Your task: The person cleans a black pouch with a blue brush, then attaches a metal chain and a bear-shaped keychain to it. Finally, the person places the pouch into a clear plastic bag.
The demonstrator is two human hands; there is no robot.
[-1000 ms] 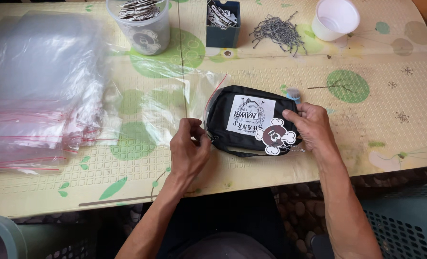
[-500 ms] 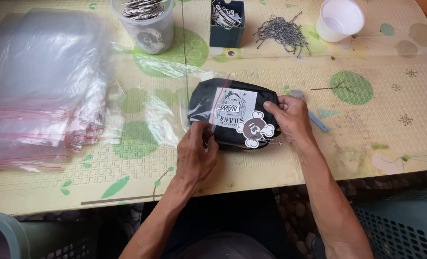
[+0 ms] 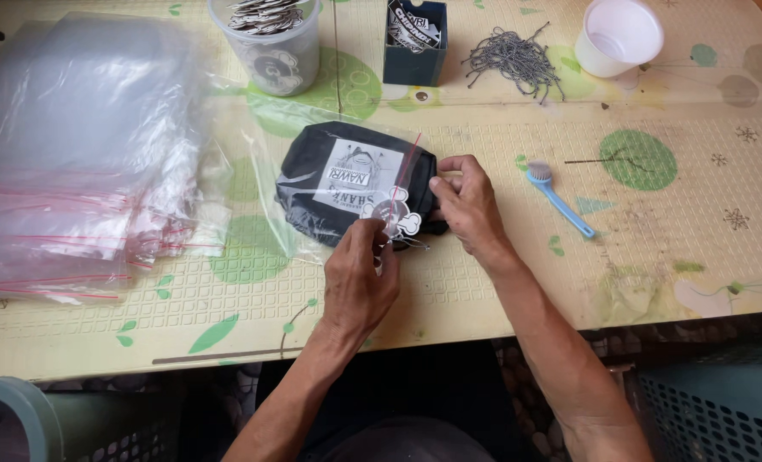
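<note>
Spread over the table [image 3: 484,282] is a pale yellow oilcloth with green dots and leaf shapes. Seen from the head camera, a folded black garment [image 3: 313,192] with a white printed label lies at the middle, inside a clear zip bag [image 3: 265,184] whose red seal line crosses near its right end. The left hand [image 3: 360,278] pinches the bag's near edge beside a white cartoon-shaped tag [image 3: 394,218]; the right hand [image 3: 466,205] pinches the bag's open right end, fingers narrow on the film. The packet looks light, soft and yielding, and the film slippery, so the seal strip and corners seem the surest places to grip. At the left sits a stack of empty zip bags [image 3: 64,180]. Along the far edge stand a clear tub of tags [image 3: 270,38], a dark box of cards [image 3: 415,38], a heap of metal pins [image 3: 513,56] and a white cup [image 3: 619,34]. A small blue brush [image 3: 561,201] lies just right of the hands.
</note>
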